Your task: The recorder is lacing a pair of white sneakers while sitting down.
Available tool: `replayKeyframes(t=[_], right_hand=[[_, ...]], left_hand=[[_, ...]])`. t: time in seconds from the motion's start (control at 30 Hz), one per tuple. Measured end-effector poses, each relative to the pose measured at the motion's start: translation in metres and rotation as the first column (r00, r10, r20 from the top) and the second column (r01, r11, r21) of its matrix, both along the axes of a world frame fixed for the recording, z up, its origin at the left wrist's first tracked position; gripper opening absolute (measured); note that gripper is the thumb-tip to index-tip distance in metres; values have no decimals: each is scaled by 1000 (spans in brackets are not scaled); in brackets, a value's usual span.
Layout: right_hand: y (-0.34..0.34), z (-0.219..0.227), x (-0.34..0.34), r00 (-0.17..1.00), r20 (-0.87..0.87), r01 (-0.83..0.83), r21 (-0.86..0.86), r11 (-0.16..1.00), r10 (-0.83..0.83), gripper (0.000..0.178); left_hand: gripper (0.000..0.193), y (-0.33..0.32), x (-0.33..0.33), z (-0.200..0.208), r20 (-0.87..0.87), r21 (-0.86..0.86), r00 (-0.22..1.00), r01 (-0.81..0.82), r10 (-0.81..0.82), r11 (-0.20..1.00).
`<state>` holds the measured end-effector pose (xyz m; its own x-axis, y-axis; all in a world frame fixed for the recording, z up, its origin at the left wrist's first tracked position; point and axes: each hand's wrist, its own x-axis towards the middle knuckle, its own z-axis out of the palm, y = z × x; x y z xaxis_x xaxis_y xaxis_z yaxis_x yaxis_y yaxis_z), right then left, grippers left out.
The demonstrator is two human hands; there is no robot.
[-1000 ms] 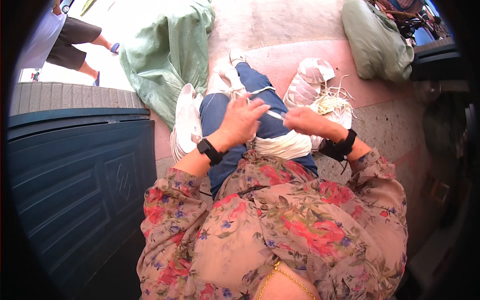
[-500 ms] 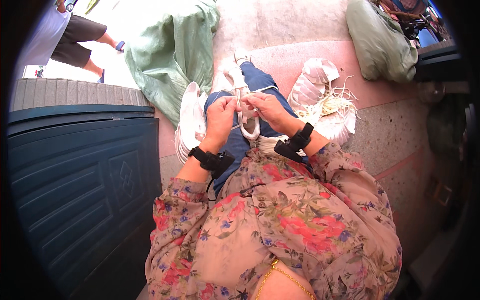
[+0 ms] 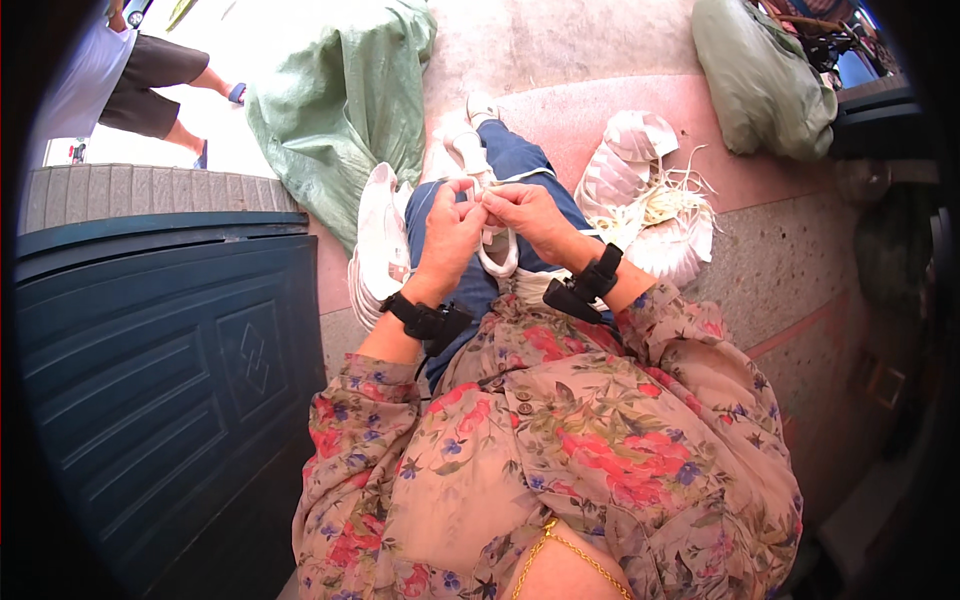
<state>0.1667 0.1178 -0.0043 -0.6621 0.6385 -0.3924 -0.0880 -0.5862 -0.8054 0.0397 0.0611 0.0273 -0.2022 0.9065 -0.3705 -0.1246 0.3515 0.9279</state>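
Observation:
A white shoe upper [image 3: 499,263] lies over my jeans between my thighs, partly hidden by my hands. My left hand [image 3: 450,232] has its fingers bent and pinched together just above it. Beside it, almost touching, my right hand [image 3: 532,214] pinches too. A thin white lace [image 3: 533,175] runs out past the right hand, and its end seems to be between the fingertips of both hands. The exact grip is too small to make out. Stacked white shoe uppers [image 3: 378,235] rest against my left leg.
More white uppers [image 3: 630,150] lie to my right, with a loose bundle of cream laces [image 3: 655,208] on them. A green sack [image 3: 345,100] stands ahead left, another sack [image 3: 762,85] ahead right. A blue panelled door [image 3: 180,380] is at my left. A person [image 3: 150,85] is at far left.
My hands have come together; before, they were slightly apart with the lace stretched near them. The left fingers are now raised and more bent. The shoe upper stays in place.

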Motion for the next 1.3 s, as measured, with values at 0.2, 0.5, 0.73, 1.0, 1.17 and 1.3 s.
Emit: replayKeyframes(t=[0.2,0.5,0.73,1.0,1.17,1.3], right_hand=[[3,-6,27,963,271,-135,490,861,-4,13],[23,-14,24,810,586,-586,808,-65,-17,8],[39,-19,5,668,743,-735,652,-186,-39,3],[43,-26,4,587,805,-810,582,-72,-85,8],[45,-26,-3,566,819,-824,564,-51,-92,9],[45,-31,0,602,795,-798,603,-17,-71,13]], left_hand=[[22,29,-47,-46,-388,50,921,71,-46,996],[21,70,-41,-47,-901,-228,281,342,-331,912],[17,76,-56,-34,-892,-299,167,480,-421,824],[18,65,-83,-7,-280,-91,923,247,-263,965],[16,48,-110,17,-6,-159,994,106,-108,982],[14,37,-117,23,63,-106,998,34,-27,994]])
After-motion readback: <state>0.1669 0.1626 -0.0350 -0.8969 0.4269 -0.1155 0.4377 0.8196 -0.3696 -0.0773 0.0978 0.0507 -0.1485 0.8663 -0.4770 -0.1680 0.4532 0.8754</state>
